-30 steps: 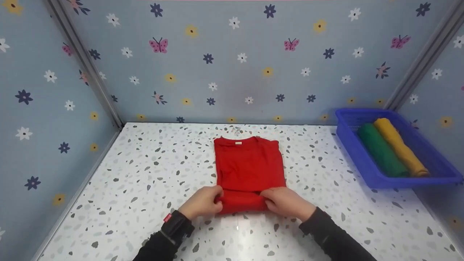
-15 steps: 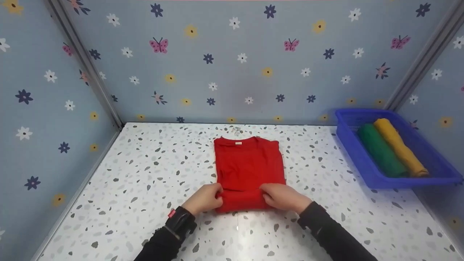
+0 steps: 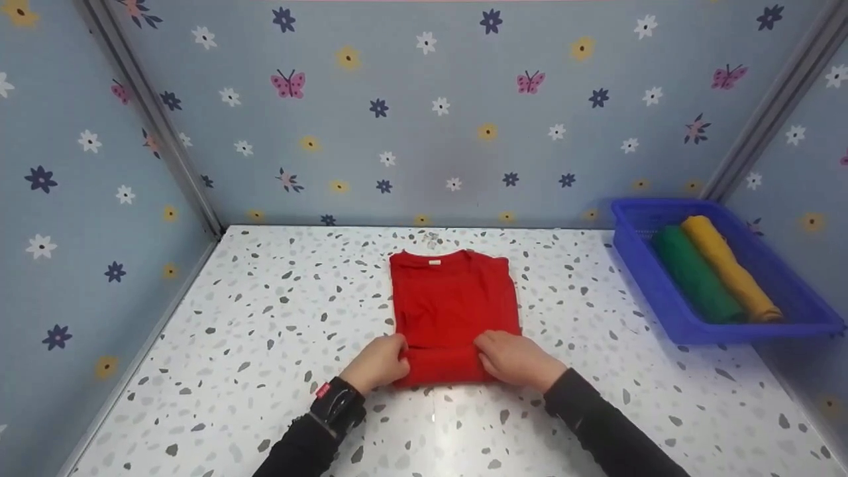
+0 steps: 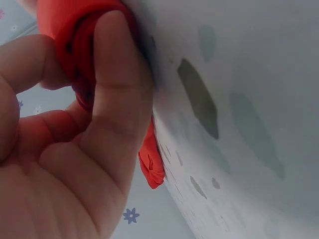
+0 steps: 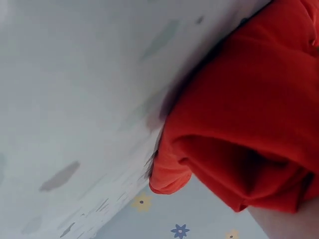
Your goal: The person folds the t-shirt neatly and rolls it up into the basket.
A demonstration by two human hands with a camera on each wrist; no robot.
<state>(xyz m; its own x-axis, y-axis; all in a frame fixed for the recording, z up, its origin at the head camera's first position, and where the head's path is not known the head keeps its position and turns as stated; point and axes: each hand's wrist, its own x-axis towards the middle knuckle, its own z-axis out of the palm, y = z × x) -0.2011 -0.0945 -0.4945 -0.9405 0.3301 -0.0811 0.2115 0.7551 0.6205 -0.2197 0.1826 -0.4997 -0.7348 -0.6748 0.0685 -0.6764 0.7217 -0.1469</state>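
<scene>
A red shirt [image 3: 440,301], folded to a narrow panel with its neckline and white label at the far end, lies flat on the speckled table. Its near end is turned into a thick roll [image 3: 444,366]. At the left end of that roll, my left hand [image 3: 376,363] pinches the cloth; the left wrist view shows thumb and fingers around the coiled layers [image 4: 82,47]. My right hand [image 3: 520,360] grips the right end, curled over it. In the right wrist view the red cloth [image 5: 239,94] hides nearly all of that hand.
A blue plastic basket [image 3: 652,301] stands at the right, holding a green cloth roll [image 3: 699,275] and a yellow cloth roll [image 3: 732,268] side by side. Flower-patterned panels [image 3: 464,152] wall in the table [image 3: 285,298] at the back and both sides.
Both hands have shifted slightly up the shirt, staying at the roll's ends. The roll looks a little tighter and its near edge sits slightly farther away. The basket has not moved.
</scene>
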